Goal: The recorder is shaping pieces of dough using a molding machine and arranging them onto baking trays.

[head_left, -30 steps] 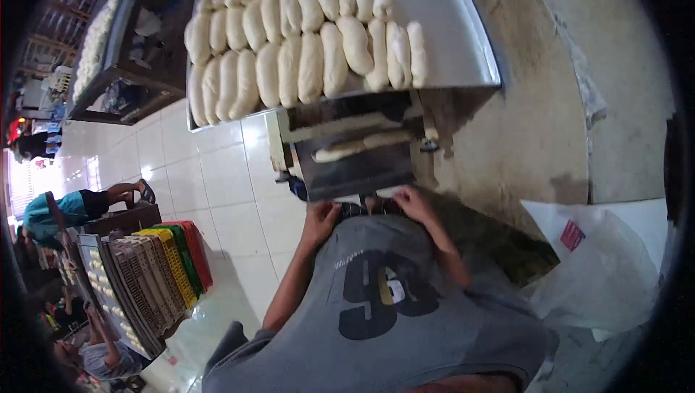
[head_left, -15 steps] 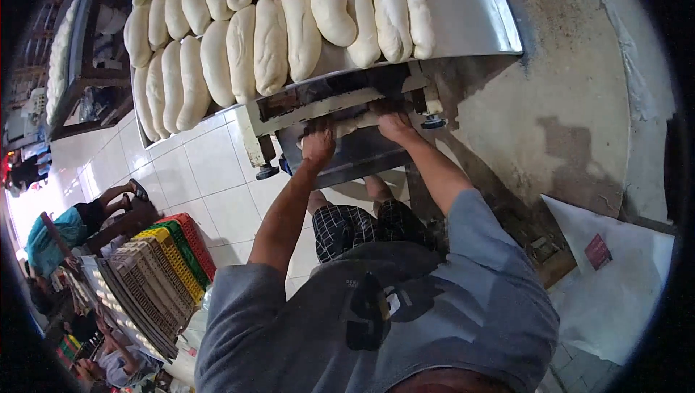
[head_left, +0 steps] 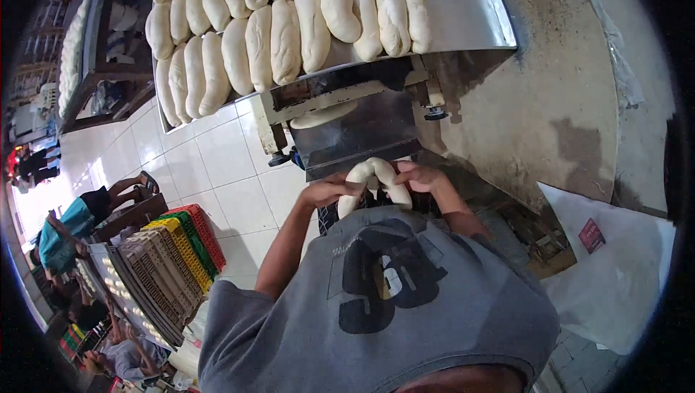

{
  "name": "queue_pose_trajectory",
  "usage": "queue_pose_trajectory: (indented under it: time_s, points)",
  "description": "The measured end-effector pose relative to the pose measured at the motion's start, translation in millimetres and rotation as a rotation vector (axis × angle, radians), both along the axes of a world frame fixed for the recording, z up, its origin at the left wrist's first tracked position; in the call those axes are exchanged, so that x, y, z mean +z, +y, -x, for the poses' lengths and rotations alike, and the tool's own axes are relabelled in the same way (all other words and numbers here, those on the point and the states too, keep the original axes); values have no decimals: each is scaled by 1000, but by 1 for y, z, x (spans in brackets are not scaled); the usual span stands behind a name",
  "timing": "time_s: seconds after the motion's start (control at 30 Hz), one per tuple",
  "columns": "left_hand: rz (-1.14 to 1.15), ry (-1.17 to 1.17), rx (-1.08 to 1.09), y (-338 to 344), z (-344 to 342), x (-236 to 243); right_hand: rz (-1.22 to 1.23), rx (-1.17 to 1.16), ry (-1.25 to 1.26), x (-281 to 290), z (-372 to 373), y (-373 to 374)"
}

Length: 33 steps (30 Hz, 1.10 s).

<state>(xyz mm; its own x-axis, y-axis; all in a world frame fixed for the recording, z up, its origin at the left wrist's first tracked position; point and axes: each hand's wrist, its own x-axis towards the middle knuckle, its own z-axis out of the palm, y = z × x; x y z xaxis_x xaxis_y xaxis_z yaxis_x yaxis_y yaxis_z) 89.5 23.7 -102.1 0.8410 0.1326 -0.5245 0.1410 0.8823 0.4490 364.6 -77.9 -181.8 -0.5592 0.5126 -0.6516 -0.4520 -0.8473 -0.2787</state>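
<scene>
A long roll of dough [head_left: 371,168] hangs bent in an upside-down U close in front of my shirt. My left hand [head_left: 330,190] is closed round its left limb, and my right hand [head_left: 422,175] grips the right limb between thumb and fingers. Just beyond them is the dark sloping chute [head_left: 355,143] of a machine, apart from both hands. Another pale dough roll [head_left: 323,115] lies at the chute's upper end, partly hidden under the machine frame [head_left: 340,97].
A metal tray [head_left: 463,13] with rows of dough rolls [head_left: 286,42] rests on top of the machine. Stacked plastic crates [head_left: 163,255] stand on the tiled floor at left, with people nearby. A white sack [head_left: 608,270] lies at right beside the wall.
Both hands have drawn back from the machine's chute toward my body. They now hold up a bent dough roll, and another roll shows on the chute.
</scene>
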Motion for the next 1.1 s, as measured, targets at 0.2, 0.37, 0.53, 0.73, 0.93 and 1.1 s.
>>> queue_pose_trajectory:
  time_s: [0.2,0.37,0.53,0.73,0.93,1.1]
  points:
    - [89,187,-1,14,22,24,-27,324,-451,75,2,56]
    - [232,-58,278,20,91,13,-22,245,-277,55,-86,34]
    - [-1043,652,-138,41,26,-2,-60,141,-267,105,-28,60]
    - [-1967,846,-159,47,-19,-128,-741,499,-1037,53,12,41]
    - [-1553,944,-250,47,-33,-113,-808,673,-1573,38,10,72]
    - [-1338,779,187,5,13,-30,-1236,710,-1865,-28,-5,112]
